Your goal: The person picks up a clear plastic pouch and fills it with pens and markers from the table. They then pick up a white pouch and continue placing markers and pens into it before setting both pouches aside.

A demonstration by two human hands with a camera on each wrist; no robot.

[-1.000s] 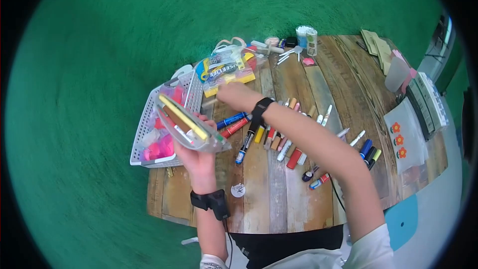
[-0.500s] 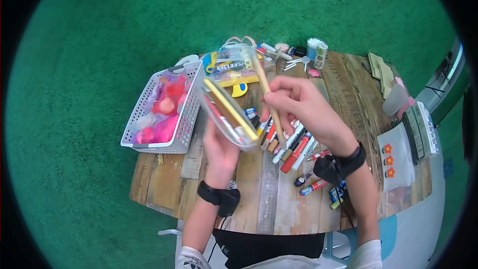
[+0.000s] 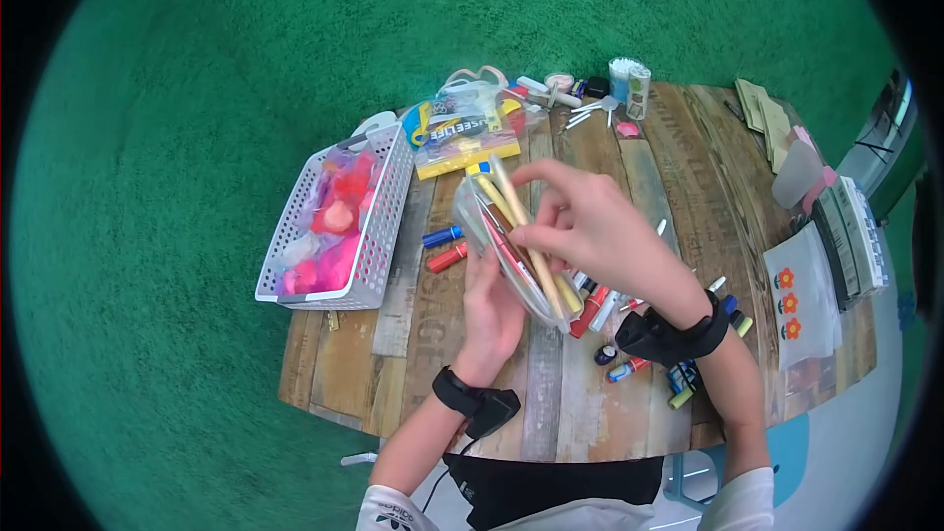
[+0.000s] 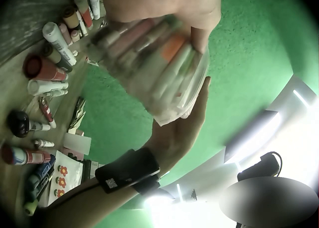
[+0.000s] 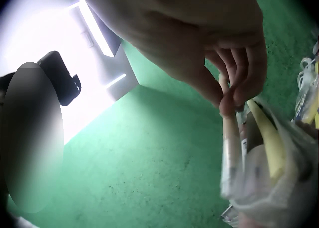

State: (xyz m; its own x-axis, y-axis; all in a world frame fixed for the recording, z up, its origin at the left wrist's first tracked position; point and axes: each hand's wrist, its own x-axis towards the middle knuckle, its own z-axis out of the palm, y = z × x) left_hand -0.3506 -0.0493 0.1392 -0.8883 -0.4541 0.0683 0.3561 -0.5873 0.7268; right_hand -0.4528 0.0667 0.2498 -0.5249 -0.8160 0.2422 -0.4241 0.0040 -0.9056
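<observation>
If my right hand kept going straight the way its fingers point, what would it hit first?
Beyond the slim pale tan stick it pinches, the right hand would probably first meet the clear plastic pouch held in the left hand; depth is hard to judge.

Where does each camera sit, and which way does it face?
Head: worn on the head, looks forward and down at the brown wooden table; left hand and right hand show.
Left wrist: sits there, facing the clear plastic pouch; left hand, right forearm show.
Right wrist: sits there, facing a pale slim stick the right hand pinches.
Both wrist views share the pouch.
</observation>
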